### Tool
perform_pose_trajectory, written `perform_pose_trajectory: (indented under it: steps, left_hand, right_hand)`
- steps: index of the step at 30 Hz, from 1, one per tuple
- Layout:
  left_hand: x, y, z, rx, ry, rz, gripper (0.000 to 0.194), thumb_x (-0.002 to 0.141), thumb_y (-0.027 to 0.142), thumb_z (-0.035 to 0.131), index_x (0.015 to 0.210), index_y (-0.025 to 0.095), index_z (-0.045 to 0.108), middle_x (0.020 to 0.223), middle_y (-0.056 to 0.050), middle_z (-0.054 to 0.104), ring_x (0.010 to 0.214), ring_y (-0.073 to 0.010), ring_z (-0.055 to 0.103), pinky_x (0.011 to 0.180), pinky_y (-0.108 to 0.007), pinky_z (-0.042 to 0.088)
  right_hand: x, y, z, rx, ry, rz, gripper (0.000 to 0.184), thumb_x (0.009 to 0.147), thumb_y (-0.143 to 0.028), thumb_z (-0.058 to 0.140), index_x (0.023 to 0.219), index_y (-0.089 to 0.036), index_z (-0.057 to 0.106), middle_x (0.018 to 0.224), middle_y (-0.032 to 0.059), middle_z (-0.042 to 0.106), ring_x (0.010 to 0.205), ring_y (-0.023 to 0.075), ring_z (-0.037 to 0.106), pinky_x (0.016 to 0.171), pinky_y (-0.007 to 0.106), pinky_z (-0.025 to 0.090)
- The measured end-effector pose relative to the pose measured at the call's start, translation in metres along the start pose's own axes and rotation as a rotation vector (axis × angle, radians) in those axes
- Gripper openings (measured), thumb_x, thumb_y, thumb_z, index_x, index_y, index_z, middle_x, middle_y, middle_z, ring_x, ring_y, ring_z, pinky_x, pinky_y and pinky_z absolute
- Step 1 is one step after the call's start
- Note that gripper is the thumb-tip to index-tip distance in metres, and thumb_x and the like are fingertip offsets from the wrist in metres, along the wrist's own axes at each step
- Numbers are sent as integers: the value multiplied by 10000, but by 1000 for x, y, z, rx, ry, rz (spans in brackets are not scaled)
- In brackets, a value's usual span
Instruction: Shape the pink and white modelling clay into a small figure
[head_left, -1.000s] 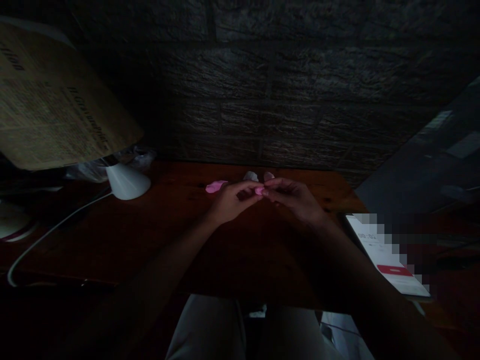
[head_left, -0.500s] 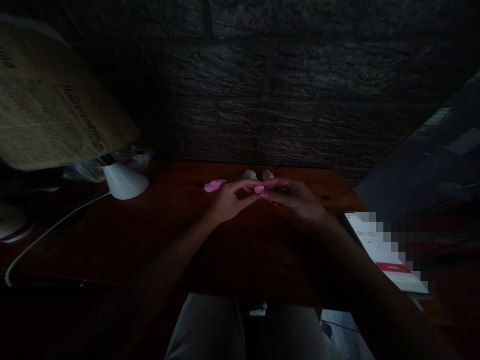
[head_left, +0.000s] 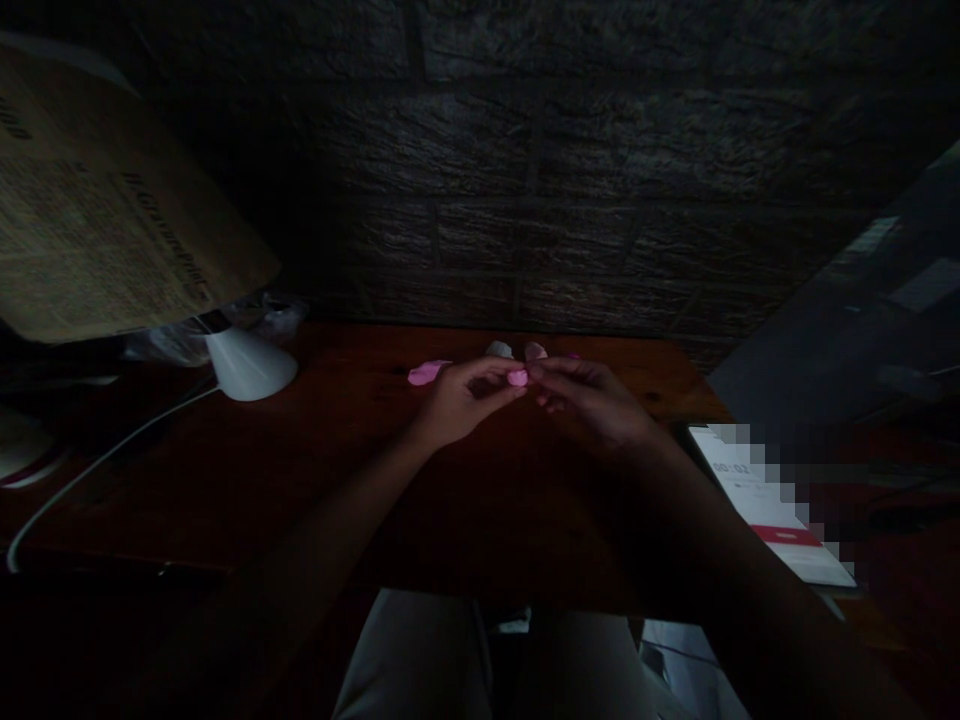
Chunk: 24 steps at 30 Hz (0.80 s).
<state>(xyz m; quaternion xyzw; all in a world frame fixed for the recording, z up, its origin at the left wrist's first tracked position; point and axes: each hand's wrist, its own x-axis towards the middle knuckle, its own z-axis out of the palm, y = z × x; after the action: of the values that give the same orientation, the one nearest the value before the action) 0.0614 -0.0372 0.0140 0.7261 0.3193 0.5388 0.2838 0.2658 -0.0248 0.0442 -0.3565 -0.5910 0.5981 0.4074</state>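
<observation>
Both hands meet over the wooden table, around a small pink lump (head_left: 517, 378) whose material I cannot make out in the dim light. My left hand (head_left: 466, 398) pinches it between thumb and fingertips. Against its right side, my right hand (head_left: 589, 392) has its thumb and forefinger pressed together, with the other fingers curled below. Just left of my left hand lies a flat, longish pink piece (head_left: 427, 373). Beyond the fingertips sit a whitish piece (head_left: 500, 349) and a pale pink piece (head_left: 535, 351), both partly hidden. A bit of brighter pink (head_left: 574, 356) shows behind my right hand.
A lamp with a white cone base (head_left: 251, 365) and a newsprint-patterned shade (head_left: 112, 210) stands at the left, its white cord (head_left: 112, 460) trailing forward. A lit tablet-like screen (head_left: 757, 500) lies at the right. The brick wall (head_left: 480, 230) closes off the table's (head_left: 360, 400) back edge.
My right thumb has come up to the forefinger at the lump's right side, and its lower fingers show more. My left hand keeps its pinch almost unmoved.
</observation>
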Motion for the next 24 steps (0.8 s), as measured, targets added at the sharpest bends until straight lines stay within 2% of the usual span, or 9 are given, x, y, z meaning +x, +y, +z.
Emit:
perform_pose_trajectory:
  steps: [6, 9, 11, 14, 19, 24]
  left_hand:
    - [0, 0, 1, 45, 23, -29, 189, 855, 259, 793, 1017, 171, 754, 978, -62, 817, 868, -166, 773, 790, -270, 631]
    - [0, -1, 1, 52, 47, -21, 188, 854, 258, 793, 1017, 175, 751, 979, -58, 819, 878, -167, 777, 804, -273, 630]
    - [0, -1, 1, 62, 69, -9, 178, 856, 251, 790, 1011, 176, 748, 965, -54, 819, 863, -164, 776, 790, -268, 629]
    - [0, -1, 0, 90, 95, 19, 168, 876, 244, 772, 1029, 178, 743, 981, -53, 819, 862, -157, 776, 785, -260, 626]
    - [1, -1, 0, 121, 118, 56, 175, 888, 239, 764, 1052, 183, 742, 982, -46, 820, 844, -144, 775, 767, -240, 619]
    - [1, 0, 0, 123, 109, 48, 182, 884, 253, 771, 1051, 187, 742, 976, -42, 819, 847, -147, 774, 772, -246, 618]
  right_hand:
    - [2, 0, 2, -51, 120, -143, 359, 662, -543, 906, 836, -240, 824, 802, 13, 759, 629, 113, 599, 606, 262, 508]
    - [3, 3, 5, -125, 202, -271, 345, 676, -548, 900, 814, -243, 818, 854, 30, 786, 676, 143, 635, 610, 279, 523]
    - [3, 5, 8, -148, 236, -348, 327, 701, -547, 888, 814, -248, 817, 879, 37, 798, 742, 173, 680, 668, 309, 553]
    - [3, 10, 11, -198, 225, -442, 265, 745, -505, 874, 843, -263, 826, 874, 29, 799, 793, 192, 708, 768, 351, 572]
    - [2, 15, 13, -348, 218, -575, 118, 837, -353, 825, 942, -302, 843, 927, 23, 804, 855, 206, 721, 832, 373, 565]
    - [2, 17, 14, -417, 203, -621, 158, 875, -273, 788, 1009, -337, 841, 972, 17, 807, 927, 214, 724, 877, 386, 563]
